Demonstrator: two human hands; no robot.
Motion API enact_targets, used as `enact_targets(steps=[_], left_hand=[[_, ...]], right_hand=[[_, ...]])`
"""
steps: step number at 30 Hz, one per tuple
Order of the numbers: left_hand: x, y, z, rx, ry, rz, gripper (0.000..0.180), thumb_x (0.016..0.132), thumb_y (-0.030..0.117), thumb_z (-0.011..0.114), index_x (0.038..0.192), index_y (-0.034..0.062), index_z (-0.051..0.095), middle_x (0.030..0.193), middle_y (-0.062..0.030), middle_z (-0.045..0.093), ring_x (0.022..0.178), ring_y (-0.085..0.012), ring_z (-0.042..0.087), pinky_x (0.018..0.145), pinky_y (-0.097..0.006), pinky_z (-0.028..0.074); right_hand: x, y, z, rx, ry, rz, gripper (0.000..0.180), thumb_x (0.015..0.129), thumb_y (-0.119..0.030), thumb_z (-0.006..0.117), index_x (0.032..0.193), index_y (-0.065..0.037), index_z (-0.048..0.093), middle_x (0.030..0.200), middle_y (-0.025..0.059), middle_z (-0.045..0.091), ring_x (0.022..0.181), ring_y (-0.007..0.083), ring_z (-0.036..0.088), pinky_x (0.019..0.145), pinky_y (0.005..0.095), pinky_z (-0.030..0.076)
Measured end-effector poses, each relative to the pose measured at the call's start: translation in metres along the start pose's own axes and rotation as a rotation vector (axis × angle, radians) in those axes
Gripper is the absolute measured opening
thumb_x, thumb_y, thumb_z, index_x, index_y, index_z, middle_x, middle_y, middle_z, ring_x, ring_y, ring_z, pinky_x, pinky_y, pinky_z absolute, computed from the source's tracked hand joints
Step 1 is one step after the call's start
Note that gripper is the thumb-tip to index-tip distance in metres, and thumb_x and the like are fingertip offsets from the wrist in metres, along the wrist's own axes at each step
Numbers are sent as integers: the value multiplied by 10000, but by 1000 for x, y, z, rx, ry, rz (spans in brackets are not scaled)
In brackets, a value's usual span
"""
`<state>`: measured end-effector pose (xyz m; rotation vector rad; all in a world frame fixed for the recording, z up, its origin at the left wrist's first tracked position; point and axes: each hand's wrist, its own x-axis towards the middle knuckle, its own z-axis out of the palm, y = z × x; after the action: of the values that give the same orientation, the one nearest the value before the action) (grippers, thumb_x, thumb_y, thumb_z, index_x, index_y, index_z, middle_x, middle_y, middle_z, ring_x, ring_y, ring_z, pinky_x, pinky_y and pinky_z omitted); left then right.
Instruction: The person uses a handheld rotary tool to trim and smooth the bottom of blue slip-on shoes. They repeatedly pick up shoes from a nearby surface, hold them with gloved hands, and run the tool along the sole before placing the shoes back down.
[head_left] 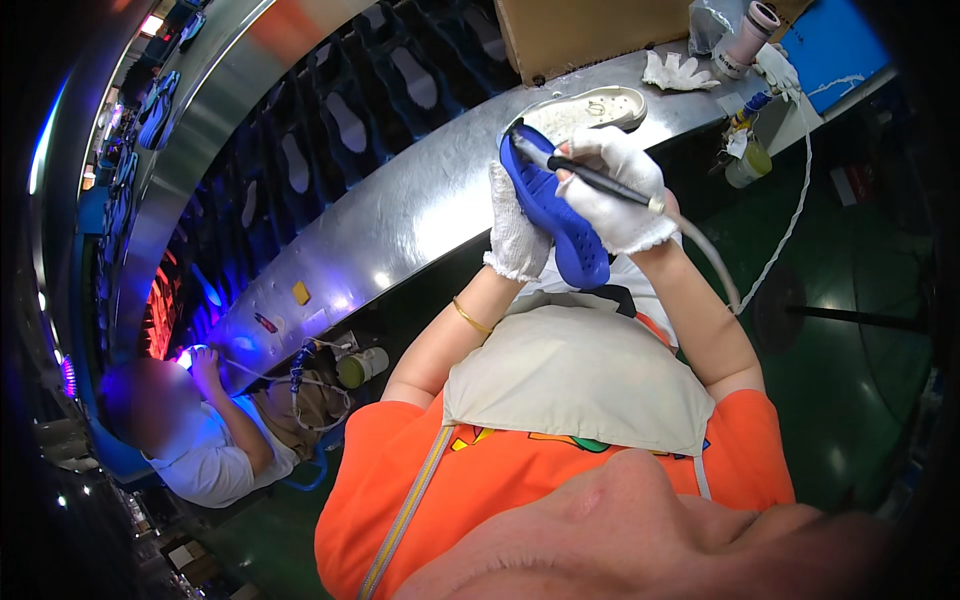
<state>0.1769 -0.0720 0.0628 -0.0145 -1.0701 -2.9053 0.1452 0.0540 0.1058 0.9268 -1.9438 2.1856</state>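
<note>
My left hand [514, 228], in a white cotton glove, grips a blue shoe sole [553, 212] from its side and holds it up over my lap. In a white glove too, my right hand [620, 190] holds a dark pen-like tool [598, 181] whose tip rests on the upper end of the sole. A grey hose [712, 262] runs from the tool down past my right forearm. A white shoe sole [598, 107] lies on the metal bench just beyond the blue one.
A curved metal bench [420, 205] runs beside a conveyor with dark blue shoe-shaped trays [345, 125]. Spare white gloves [676, 72], a cardboard box [585, 35], a roll and small bottles [745, 160] sit at the far end. Another person [210, 440] works at the left under violet light.
</note>
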Motion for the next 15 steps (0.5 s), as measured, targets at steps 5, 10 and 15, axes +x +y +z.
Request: enact_targets(steps=[5, 10, 15], left_hand=[[-3, 10, -12, -69, 118, -113, 768, 805, 706, 421, 1281, 104, 441, 1231, -104, 528, 1115, -248, 517, 1001, -399, 401], [-2, 20, -11, -59, 76, -139, 780, 803, 711, 415, 1266, 85, 461, 1177, -113, 561, 1054, -251, 550, 948, -417, 448], [-8, 34, -7, -78, 86, -186, 793, 826, 708, 352, 1270, 60, 457, 1147, -162, 581, 1000, -282, 585, 907, -423, 474]], right_hand=[[-8, -6, -1, 316, 46, 249, 255, 777, 40, 624, 1016, -23, 562, 906, 71, 615, 770, 105, 608, 724, 244, 507], [-15, -10, -6, -192, -185, -142, 240, 720, 37, 639, 946, -29, 597, 881, 91, 618, 769, 133, 632, 725, 255, 503], [-30, -10, -4, 73, -115, 165, 231, 728, 62, 625, 942, -24, 600, 877, 74, 620, 759, 111, 626, 685, 248, 517]])
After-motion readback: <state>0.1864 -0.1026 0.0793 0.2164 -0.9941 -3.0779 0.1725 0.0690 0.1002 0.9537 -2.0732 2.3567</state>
